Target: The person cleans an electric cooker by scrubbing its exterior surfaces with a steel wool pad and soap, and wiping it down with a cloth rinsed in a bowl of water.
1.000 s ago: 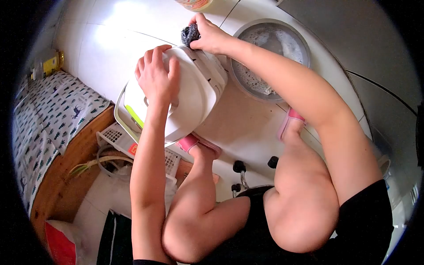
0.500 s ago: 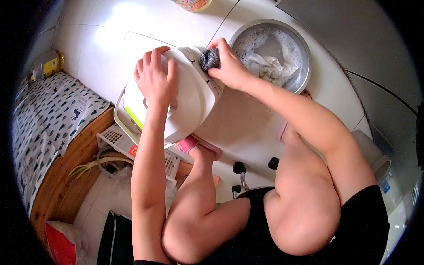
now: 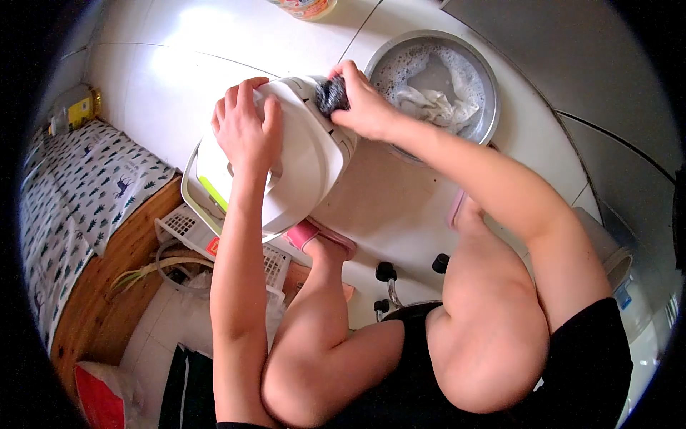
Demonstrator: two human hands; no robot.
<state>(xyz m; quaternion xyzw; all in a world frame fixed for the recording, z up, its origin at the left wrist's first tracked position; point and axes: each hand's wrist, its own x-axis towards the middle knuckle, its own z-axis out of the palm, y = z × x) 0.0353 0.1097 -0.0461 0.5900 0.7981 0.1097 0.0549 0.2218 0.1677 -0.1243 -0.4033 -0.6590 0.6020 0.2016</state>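
Observation:
A white plastic container (image 3: 304, 161) with a rounded base, a carrying handle and a lime-green strip lies tipped on its side in front of me. My left hand (image 3: 246, 129) grips its far upper side, with the fingers bent over the edge and the thumb apart. In my right hand (image 3: 361, 107) is a dark, shiny steel wool scourer (image 3: 331, 96), pinched between thumb and fingers. The scourer presses on the container's side near its rim, where short dark marks show. To the right, a metal basin (image 3: 492, 100) holds sudsy water and a wet white cloth (image 3: 436, 107).
Pale floor tiles (image 3: 386, 193) lie under everything. A wooden box (image 3: 107, 286) with a patterned cloth (image 3: 93, 193) stands at left, near a white plastic basket (image 3: 179, 223). A chair's casters (image 3: 386, 271) show between my legs. Grey cabinet fronts (image 3: 572, 57) line the right.
My right hand and the scourer stay against the container's side, shifted slightly left in view. The whole scene has also moved a little left.

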